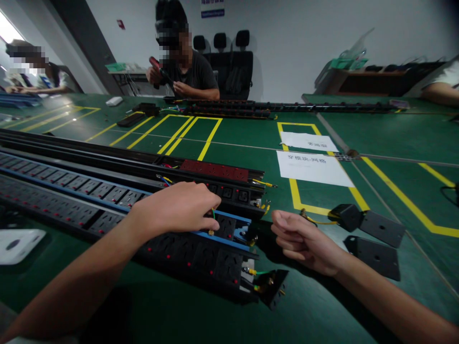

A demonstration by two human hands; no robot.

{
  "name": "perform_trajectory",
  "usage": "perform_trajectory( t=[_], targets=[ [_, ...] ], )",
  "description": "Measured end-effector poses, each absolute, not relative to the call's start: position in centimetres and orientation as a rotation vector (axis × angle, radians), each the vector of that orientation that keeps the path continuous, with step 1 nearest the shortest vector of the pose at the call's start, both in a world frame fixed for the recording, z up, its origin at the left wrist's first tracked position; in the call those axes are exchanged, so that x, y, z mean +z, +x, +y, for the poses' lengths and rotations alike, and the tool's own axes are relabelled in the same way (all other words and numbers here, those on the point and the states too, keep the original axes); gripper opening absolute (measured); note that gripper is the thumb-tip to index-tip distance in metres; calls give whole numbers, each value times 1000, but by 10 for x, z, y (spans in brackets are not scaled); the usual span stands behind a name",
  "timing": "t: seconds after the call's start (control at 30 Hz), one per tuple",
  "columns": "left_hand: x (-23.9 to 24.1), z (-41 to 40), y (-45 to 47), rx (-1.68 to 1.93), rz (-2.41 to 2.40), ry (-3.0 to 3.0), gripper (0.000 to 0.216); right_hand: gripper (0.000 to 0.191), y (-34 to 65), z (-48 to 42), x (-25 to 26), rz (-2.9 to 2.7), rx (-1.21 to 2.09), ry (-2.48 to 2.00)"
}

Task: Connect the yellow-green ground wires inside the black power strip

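My left hand [179, 208] reaches over the blue-edged power strip [224, 227], its thumb and forefinger closed around a short green wire [214, 214]. A small brass-coloured piece [211, 232] shows just below the thumb. Beyond the strip ends, my right hand [301, 239] is curled with fingertips together; whatever it may hold is hidden. Nearest me lies a black power strip [201, 253] with red dots, and at its end wires run to a tilted black end cap [276, 289]. Behind my left hand is a strip with a dark red face [215, 169].
Black end plates [382, 229] lie right of my right hand, one with a yellow wire. Paper sheets [313, 168] rest inside yellow tape lines. A white object [19, 246] is at left. Across the green table [247, 138], a person [190, 71] holds a red tool.
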State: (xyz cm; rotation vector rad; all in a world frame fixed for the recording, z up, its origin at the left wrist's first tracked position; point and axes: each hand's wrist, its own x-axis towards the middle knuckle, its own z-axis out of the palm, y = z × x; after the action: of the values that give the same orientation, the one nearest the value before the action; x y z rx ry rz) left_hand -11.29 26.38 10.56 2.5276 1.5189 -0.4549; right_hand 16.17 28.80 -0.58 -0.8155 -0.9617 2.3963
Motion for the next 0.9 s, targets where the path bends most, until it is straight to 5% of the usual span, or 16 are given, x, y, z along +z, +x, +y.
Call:
perform_trajectory(
  t=[0.9],
  targets=[
    [102, 269, -111, -385, 1470, 2386, 25, 48, 162, 288, -8, -960, 2399, -811]
  ],
)
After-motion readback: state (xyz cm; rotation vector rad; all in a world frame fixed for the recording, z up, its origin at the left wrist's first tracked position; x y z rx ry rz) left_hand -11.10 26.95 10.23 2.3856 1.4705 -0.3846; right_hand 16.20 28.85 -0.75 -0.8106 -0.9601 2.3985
